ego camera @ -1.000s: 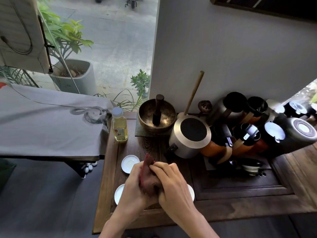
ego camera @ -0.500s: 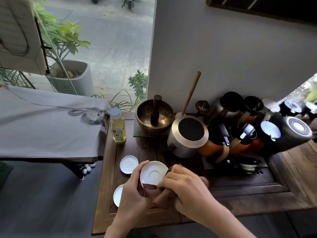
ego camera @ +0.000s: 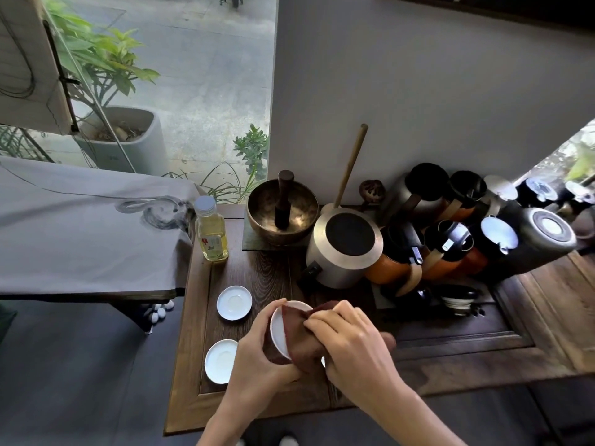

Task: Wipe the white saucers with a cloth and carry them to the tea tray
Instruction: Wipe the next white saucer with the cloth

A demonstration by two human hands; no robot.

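White saucer [ego camera: 279,329] tilted above the wooden table [ego camera: 267,272], left hand [ego camera: 257,355] fingers wrapped around its rim; right hand [ego camera: 351,346] fingers pinch the brown cloth [ego camera: 301,336] against its face. Two more saucers [ego camera: 234,302] [ego camera: 221,360] lie just left.

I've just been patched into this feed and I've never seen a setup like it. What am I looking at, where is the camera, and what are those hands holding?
There is no machine here: these are a person's two bare hands, filmed by a wide-angle camera worn on the head, looking forward and down. The left hand grips a white saucer, tilted on edge. The right hand presses a reddish-brown cloth against it. Two more saucers lie flat on the dark wooden tea tray, one far, one near. Behind stand an oil bottle, a brass bowl, a silver canister and dark kettles.
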